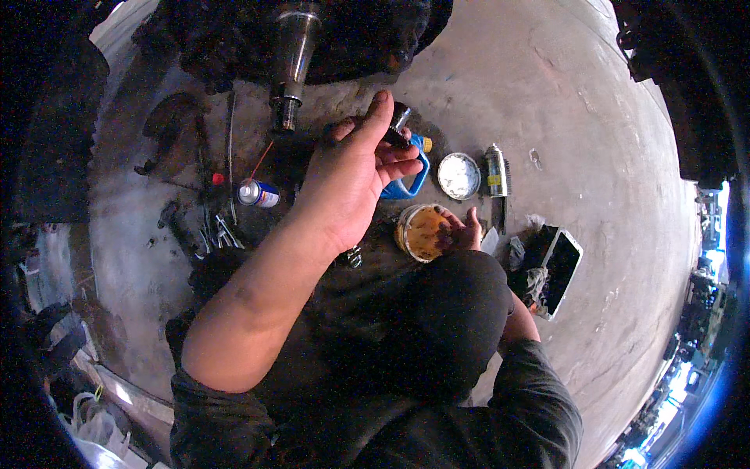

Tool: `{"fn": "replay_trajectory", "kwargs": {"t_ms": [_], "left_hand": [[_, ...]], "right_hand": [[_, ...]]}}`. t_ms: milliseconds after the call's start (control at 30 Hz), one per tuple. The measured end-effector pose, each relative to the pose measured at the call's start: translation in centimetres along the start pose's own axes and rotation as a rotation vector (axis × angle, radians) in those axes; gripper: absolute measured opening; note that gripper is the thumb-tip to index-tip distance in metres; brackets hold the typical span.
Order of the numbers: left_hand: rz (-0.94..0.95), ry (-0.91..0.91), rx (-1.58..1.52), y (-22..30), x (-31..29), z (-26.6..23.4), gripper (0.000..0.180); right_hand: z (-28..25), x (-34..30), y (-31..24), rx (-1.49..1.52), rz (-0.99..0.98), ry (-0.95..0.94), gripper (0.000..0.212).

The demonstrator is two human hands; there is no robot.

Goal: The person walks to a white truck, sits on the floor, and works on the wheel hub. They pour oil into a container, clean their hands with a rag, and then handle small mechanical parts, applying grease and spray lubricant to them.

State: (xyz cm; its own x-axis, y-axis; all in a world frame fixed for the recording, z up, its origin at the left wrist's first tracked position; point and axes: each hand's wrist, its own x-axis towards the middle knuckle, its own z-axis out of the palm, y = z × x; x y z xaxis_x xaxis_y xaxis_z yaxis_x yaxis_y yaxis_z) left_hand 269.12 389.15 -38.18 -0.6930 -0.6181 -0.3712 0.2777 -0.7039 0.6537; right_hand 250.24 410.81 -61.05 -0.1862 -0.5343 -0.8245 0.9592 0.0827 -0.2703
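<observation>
My left hand [363,156] is raised near the middle, closed on a dark, round metal bearing [401,117] with a shiny side. Its thumb points upward, and the palm hides part of the bearing. Lower and to the right, my right hand [462,230] reaches over the rim of a tub of orange-brown grease [417,227]. Dark smears cover its fingers, which are apart. My right knee hides the wrist. Beyond my left hand, a bare metal axle spindle [294,66] juts down toward me from a dark hub.
Behind my left hand stands a blue jug [406,184] with a yellow cap. A round white lid [458,176] and a spray can [495,170] lie to its right. Another spray can [258,194] and wrenches [224,233] are on the left. An open dark bin [564,270] sits at right.
</observation>
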Motion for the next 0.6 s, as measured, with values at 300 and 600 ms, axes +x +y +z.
{"fn": "replay_trajectory", "kwargs": {"t_ms": [300, 600], "left_hand": [[0.016, -0.196, -0.125, 1.0, -1.9, 0.2, 0.024], [0.136, -0.256, 0.078, 3.6, -5.2, 1.3, 0.021]], "right_hand": [[16.0, -17.6, -6.9, -1.064, -1.086, -0.546, 0.059], [22.6, -24.6, -2.1, -1.874, -1.628, -0.378, 0.062]]}}
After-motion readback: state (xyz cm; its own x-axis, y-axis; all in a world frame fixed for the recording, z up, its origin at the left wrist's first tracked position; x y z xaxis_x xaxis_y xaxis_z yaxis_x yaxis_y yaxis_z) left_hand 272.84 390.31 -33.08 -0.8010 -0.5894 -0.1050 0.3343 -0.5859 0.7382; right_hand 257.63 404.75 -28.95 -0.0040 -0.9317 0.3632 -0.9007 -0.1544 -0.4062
